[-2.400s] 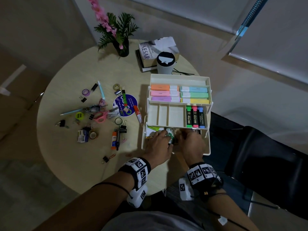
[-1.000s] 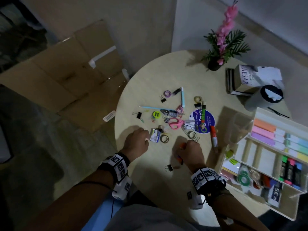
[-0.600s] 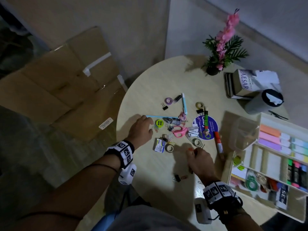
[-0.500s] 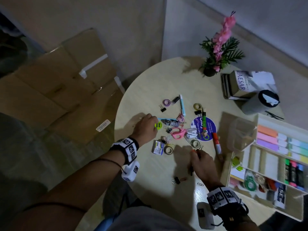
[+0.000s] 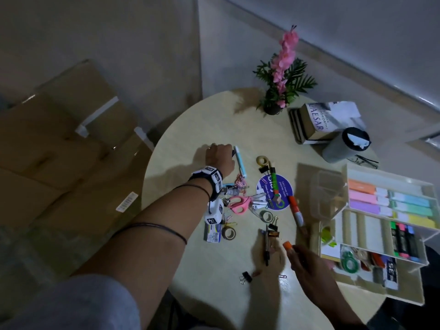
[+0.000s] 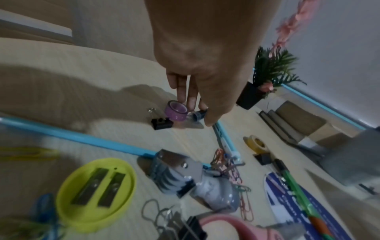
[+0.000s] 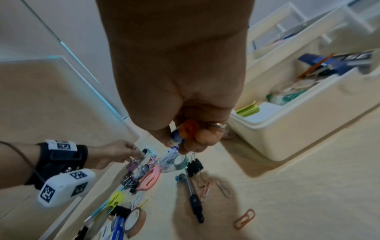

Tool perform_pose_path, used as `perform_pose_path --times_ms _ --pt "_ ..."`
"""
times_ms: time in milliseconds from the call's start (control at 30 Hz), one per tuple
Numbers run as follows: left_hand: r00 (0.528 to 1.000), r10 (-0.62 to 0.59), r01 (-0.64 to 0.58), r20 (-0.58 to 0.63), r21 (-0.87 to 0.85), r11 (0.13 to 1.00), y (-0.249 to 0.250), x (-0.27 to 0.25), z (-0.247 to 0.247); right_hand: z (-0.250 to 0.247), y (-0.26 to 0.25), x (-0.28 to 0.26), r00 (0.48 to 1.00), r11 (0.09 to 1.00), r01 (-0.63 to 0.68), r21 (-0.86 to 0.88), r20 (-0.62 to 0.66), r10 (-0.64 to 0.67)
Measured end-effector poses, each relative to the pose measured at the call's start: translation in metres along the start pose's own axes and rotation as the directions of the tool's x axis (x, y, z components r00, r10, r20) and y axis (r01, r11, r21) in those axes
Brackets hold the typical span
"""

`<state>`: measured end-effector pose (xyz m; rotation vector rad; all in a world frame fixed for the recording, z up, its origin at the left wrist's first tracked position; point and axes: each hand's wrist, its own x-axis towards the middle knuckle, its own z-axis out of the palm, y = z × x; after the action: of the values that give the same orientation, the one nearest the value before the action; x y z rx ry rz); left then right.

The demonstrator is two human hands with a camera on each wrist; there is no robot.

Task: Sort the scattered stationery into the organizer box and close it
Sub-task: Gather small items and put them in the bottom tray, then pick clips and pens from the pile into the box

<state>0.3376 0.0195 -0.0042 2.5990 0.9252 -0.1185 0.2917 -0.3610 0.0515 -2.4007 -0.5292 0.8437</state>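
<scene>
My left hand (image 5: 220,152) reaches to the far left of the scattered pile. In the left wrist view its fingers (image 6: 192,104) and thumb pinch a small dark tube (image 6: 198,115) beside a purple tape roll (image 6: 176,111). My right hand (image 5: 300,256) holds an orange-capped glue stick (image 5: 288,247) above the table, left of the open white organizer box (image 5: 381,292). The stick's orange cap (image 7: 190,129) shows between curled fingers. Pink scissors (image 5: 238,204), a black pen (image 5: 266,246), a second glue stick (image 5: 295,211) and a light blue pen (image 5: 239,163) lie between the hands.
Tape rolls, binder clips (image 5: 246,277), paper clips and a yellow sharpener (image 6: 96,193) litter the round table. At the back stand a potted plant (image 5: 273,108), books (image 5: 316,125) and a grey cup (image 5: 342,146). Cardboard boxes (image 5: 59,151) sit on the floor at left.
My left hand has moved away from the yellow sharpener to the far items by the purple tape. My right hand has lifted the glue stick and drawn it right, nearer the box.
</scene>
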Motion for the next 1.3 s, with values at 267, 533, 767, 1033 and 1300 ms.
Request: perform_pose_path --times_ms 267,533,767,1033,1300 --pt "0.988 -0.072 0.051 -0.133 -0.161 0.986 0.005 -0.023 0.014 -0.007 0.054 -0.025 1.0 1.0 -0.01 0.005 -0.002 0.01" --pt "0.992 0.011 -0.07 -0.124 -0.481 0.874 0.019 -0.105 0.016 -0.034 0.06 -0.029 0.994 0.996 0.092 0.005 -0.062 -0.092" --pt "0.97 0.241 -0.22 -0.025 -0.509 0.832 0.073 -0.181 0.031 -0.061 0.132 0.003 0.962 0.929 0.174 -0.328 -0.143 -0.231" --pt "0.931 0.361 -0.293 0.052 -0.483 0.825 0.147 -0.24 0.05 -0.066 0.13 0.02 0.979 0.962 0.198 -0.187 -0.013 -0.204" --pt "0.929 0.367 -0.323 0.038 -0.4 0.858 0.202 -0.255 0.065 -0.075 0.144 0.025 0.958 0.935 0.277 -0.22 0.135 -0.252"
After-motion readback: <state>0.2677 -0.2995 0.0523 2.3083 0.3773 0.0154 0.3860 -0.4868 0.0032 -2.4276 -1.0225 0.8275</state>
